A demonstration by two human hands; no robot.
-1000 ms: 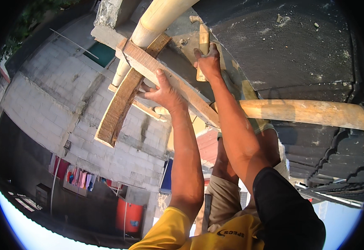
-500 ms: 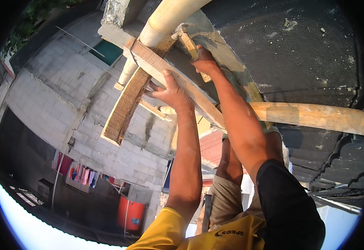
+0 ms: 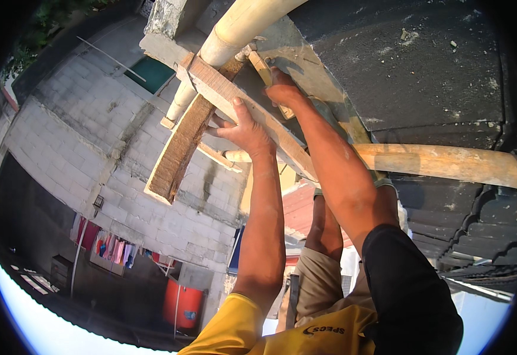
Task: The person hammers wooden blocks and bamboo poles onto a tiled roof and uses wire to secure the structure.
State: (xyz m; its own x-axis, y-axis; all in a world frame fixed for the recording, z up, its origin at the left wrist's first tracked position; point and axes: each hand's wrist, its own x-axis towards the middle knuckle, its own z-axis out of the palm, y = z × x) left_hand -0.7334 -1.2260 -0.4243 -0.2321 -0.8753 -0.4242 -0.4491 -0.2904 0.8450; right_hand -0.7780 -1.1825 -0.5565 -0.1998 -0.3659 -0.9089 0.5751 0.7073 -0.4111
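Wooden and pale, the plank runs on a slant from upper left to lower right, pressed up beneath the dark slab overhead, its upper end meeting the cream pipe. The left hand lies against the plank's lower face, fingers spread and curled over its edge, so it grips the board rather than hanging loose. Just beside it, higher up, the right hand is closed round the wooden handle of a hammer, whose head sits close to the pipe and the plank's top end. A second, rougher board hangs at a steeper angle left of the plank, crossing under it near the pipe. A round bamboo pole stretches off to the right below the slab. Behind stands a grey block wall with a green window, and far below are an orange barrel and hanging laundry.
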